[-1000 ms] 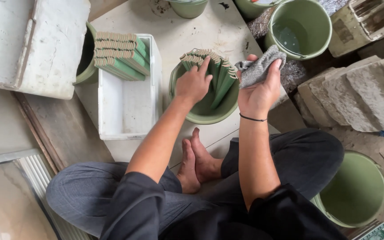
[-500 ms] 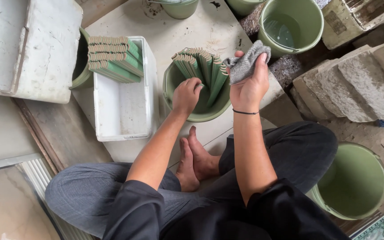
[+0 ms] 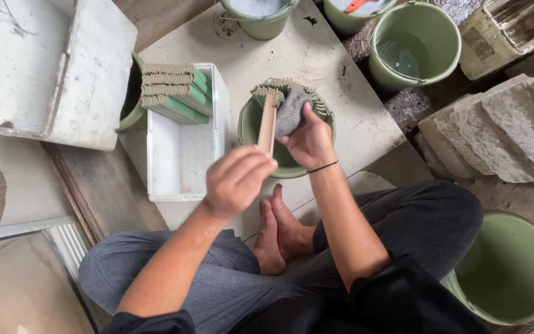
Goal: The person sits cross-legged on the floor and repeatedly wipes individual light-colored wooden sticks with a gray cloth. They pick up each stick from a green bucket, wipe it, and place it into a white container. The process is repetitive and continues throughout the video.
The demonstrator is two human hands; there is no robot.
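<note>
Two hands work above a green basin [image 3: 248,133] near the middle of the view, on a pale board [image 3: 335,74] in front of a person sitting cross-legged. Going left to right: at ten o'clock lies a worn white slab [image 3: 38,68], and just beside it, at eleven o'clock, a white rectangular tray [image 3: 183,158] holds stacked green tiles [image 3: 171,93] at its far end. The left hand [image 3: 237,180] hangs a little below centre, blurred, its fingers closed around the lower end of a long tan tile [image 3: 267,122] held upright on edge over the basin. At twelve o'clock from that hand, more tiles [image 3: 282,85] stand leaning in a row along the basin's far rim. The right hand [image 3: 309,141] is just beside the left, at its two o'clock, fingers curled around a grey cloth [image 3: 290,111] pressed against the side of the held tile. At one o'clock stands a green bucket of water [image 3: 415,43]; at three o'clock lie rough grey stone blocks [image 3: 502,130]; at five o'clock sits another green bucket [image 3: 511,269], beside the person's knee.
</note>
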